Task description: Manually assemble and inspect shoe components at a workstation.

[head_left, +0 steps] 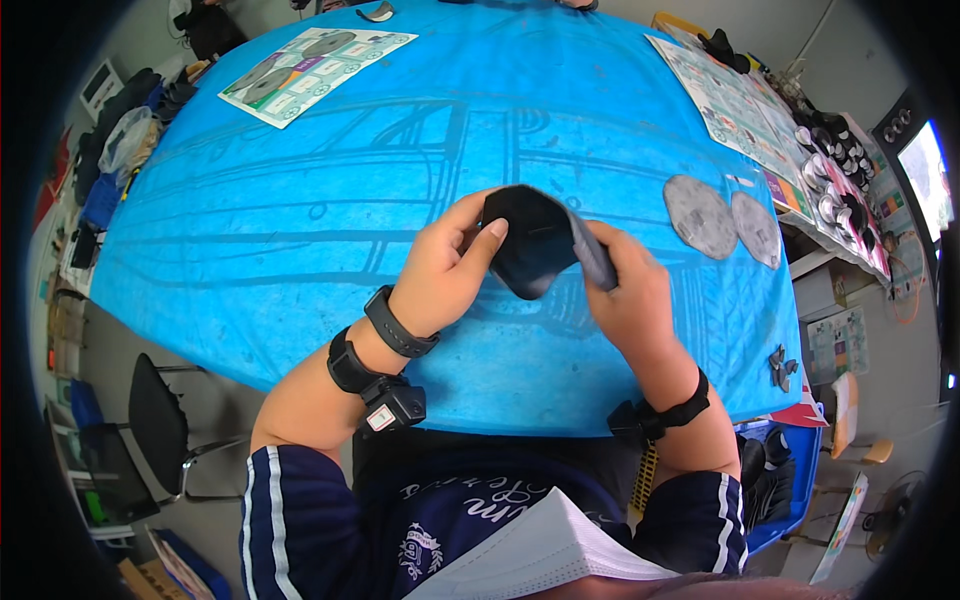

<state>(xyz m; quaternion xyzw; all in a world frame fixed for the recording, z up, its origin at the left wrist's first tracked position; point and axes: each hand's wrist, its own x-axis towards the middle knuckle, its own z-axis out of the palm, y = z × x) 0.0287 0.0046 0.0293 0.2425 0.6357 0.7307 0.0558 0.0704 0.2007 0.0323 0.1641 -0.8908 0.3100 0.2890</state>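
Above the near middle of the table I hold a curved, soft-looking pad (527, 243), black on its face with a grey part along its right side. My left hand (440, 265) grips its left edge, thumb on the black face and fingers behind. On the other side my right hand (632, 290) pinches the grey edge, its fingers partly hidden. The pad is bent between the two hands, off the cloth. To the right of my right hand lie two flat grey rounded pieces, a larger one (700, 217) and a smaller one (756, 229).
A blue cloth (300, 200) covers the wide table. Printed sheets lie at the far left (317, 70) and along the right edge (725, 105). Small dark scraps (783, 368) sit near the right corner. A blue crate (800, 490) with dark pieces stands below; a black chair (160, 425) stands left.
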